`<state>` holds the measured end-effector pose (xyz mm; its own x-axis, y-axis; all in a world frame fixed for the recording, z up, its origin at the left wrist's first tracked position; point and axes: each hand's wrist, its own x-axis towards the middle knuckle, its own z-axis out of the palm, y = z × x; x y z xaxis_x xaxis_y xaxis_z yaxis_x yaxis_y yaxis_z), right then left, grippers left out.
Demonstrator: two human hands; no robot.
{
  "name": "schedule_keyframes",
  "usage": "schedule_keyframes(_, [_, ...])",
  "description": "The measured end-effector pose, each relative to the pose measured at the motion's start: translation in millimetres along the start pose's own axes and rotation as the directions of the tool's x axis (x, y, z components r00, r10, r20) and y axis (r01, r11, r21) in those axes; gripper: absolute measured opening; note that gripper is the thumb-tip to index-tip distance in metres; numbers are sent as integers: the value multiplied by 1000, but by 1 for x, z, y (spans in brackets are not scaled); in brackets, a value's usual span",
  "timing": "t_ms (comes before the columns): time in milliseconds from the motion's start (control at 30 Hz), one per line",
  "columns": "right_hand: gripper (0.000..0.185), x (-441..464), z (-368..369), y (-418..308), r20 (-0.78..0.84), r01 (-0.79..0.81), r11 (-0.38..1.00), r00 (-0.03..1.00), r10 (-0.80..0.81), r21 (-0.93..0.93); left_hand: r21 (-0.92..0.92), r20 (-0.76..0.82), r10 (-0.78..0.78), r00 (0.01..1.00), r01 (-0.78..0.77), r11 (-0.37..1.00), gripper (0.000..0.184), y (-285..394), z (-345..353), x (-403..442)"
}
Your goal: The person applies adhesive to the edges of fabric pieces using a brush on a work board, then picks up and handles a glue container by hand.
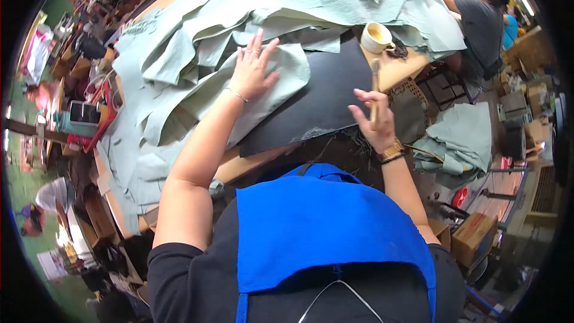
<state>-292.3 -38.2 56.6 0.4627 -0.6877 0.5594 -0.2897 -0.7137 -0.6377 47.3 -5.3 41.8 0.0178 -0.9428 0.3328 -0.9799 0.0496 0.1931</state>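
My left hand (253, 73) lies with fingers spread on a pale grey-green leather piece (288, 72). That piece overlaps the left part of a black sheet (326, 98) at the near edge of the table. A brush (375, 75) stands roughly upright in my right hand (378, 121), its handle gripped between the fingers and its tip pointing away from me. This hand is just off the black sheet's right edge. A white mug (376, 37) with cream-yellow contents sits beyond the sheet; what it holds I cannot make out.
Layered grey-green leather pieces (209, 18) cover most of the table (412, 69). More leather hangs in a pile (457, 137) at the right. Another person (484, 24) sits at the far right. Cardboard boxes (472, 236) stand at lower right. A blue apron (335, 227) covers my front.
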Motion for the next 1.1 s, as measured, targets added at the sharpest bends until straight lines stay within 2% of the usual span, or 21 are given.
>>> schedule_keyframes(67, [46,-2,13,7,35,-13,1000,999,13,-6,-43,45,-56,997,58,997,94,-4,1,19])
schedule_keyframes(100, [47,1,16,6,27,3,1000,1000,-3,7,-22,202,-164,965,172,985,77,-1,-8,29])
schedule_keyframes(200, [55,6,19,10,12,-15,997,1000,14,73,12,545,-69,835,75,997,46,-4,-21,53])
schedule_keyframes(267, [61,12,20,8,-17,-25,992,999,27,120,-340,280,157,947,-55,939,24,2,-21,52])
schedule_keyframes(333, [71,20,21,4,-23,-21,991,999,25,133,-478,182,304,935,-186,858,15,34,-46,55])
schedule_keyframes(433, [73,29,21,-6,-4,-12,979,1000,14,204,-564,169,338,926,-191,804,18,87,-85,55])
schedule_keyframes(500, [67,31,16,-4,39,13,976,999,-22,219,-596,130,371,919,-227,770,21,107,-100,57])
schedule_keyframes(533, [64,32,13,-4,67,30,973,997,-46,229,-618,31,378,925,-280,735,23,113,-105,60])
schedule_keyframes(567, [52,31,5,-4,104,26,975,993,-50,220,-633,-67,375,925,-330,701,25,117,-110,63])
schedule_keyframes(600, [50,29,-3,-2,85,-51,948,996,25,315,-641,-163,364,917,-379,667,28,120,-115,64])
schedule_keyframes(633, [47,26,-12,3,73,-122,903,992,101,411,-693,-107,253,961,-255,674,30,120,-119,63])
schedule_keyframes(667, [45,23,-21,7,70,-188,841,982,177,507,-718,-186,231,955,-292,632,28,114,-114,68])
schedule_keyframes(700, [45,27,-40,1,21,-123,902,992,126,413,-758,-182,180,967,-254,601,27,117,-118,69])
schedule_keyframes(733, [49,30,-57,-1,55,-178,884,984,171,432,-798,-176,129,976,-218,562,25,122,-125,70])
schedule_keyframes(800, [53,43,-71,-13,-51,-86,846,990,132,526,-827,-176,212,961,-262,498,21,134,-135,73])
schedule_keyframes(867, [57,61,-80,-33,-117,66,928,993,-24,366,-837,-210,295,932,-327,438,20,143,-138,76])
schedule_keyframes(900, [58,68,-83,-38,-137,143,950,985,-108,279,-783,-259,340,904,-402,475,20,145,-139,78])
schedule_keyframes(1000, [58,71,-88,-36,60,-76,898,997,56,434,-876,-214,277,937,-310,370,20,157,-156,75])
schedule_keyframes(1033, [56,69,-91,-35,58,-105,907,994,89,409,-831,-258,272,927,-356,426,19,152,-158,80])
schedule_keyframes(1067, [53,63,-100,-32,56,-134,914,991,122,383,-887,-265,171,949,-310,343,14,156,-163,80])
schedule_keyframes(1100, [51,58,-111,-30,55,-163,920,987,153,355,-831,-249,161,955,-296,471,13,150,-166,83])
